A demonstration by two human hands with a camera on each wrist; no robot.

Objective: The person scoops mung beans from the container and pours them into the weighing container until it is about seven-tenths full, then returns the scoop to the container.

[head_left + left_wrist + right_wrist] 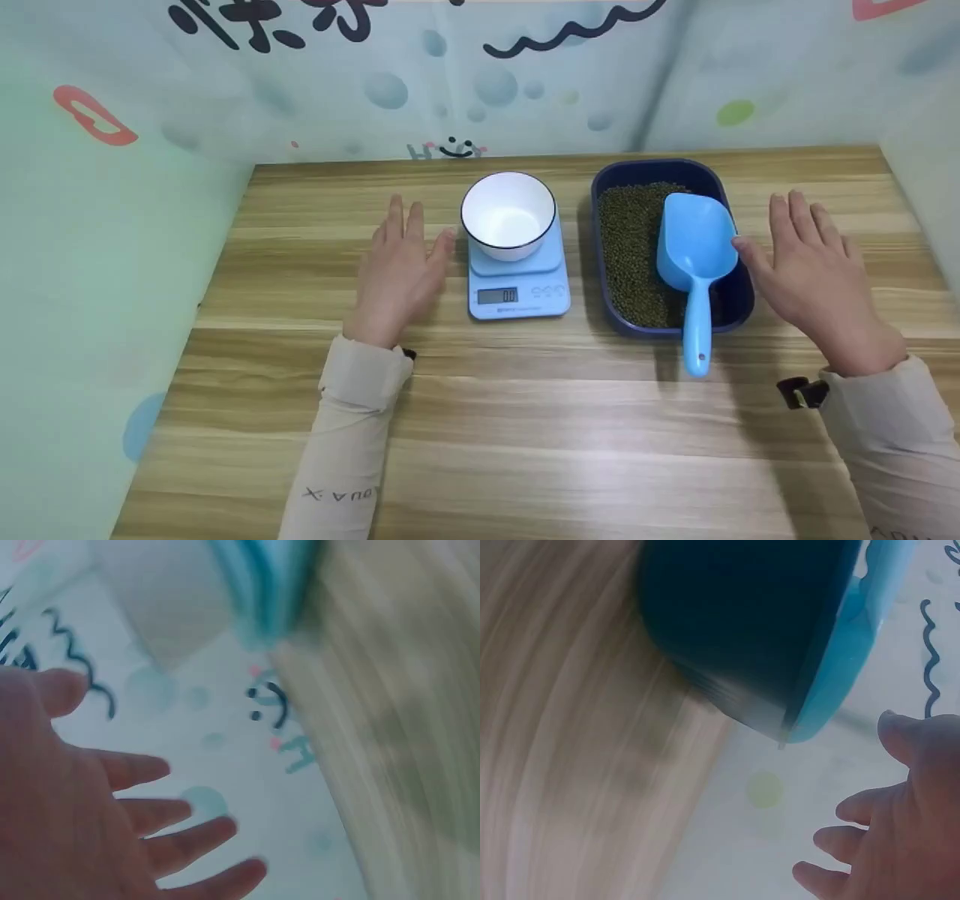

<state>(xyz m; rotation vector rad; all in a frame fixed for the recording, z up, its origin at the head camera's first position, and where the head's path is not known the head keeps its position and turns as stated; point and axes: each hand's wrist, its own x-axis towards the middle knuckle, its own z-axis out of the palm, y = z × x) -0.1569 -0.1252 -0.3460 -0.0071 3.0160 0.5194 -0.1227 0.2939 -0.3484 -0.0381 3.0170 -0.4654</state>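
We see both hands raised at the bench (pixel 525 427), each one beside the things standing there. Our left hand (pixel 401 274) has its fingers extended and apart, just left of a light-blue scale (pixel 529 302). On the scale's platform sits a white bowl (pixel 510 206) with a dark rim; its inside looks white to the bottom, and the display (pixel 497 295) reads 0.0.

Our right hand (pixel 817 289) also has its fingers extended, with the thumb apart from them. It is just right of a dark-blue tub (pixel 645 331); from above the thumb overlaps the edge of a light-blue scoop (pixel 699 240), but our right wrist view shows a gap. The tub stands right of the scale, holding small brownish-green grains (pixel 634 247). The scoop lies over them, its handle reaching past the tub's near rim. Behind the bench we see a pale printed backdrop (pixel 300 112).
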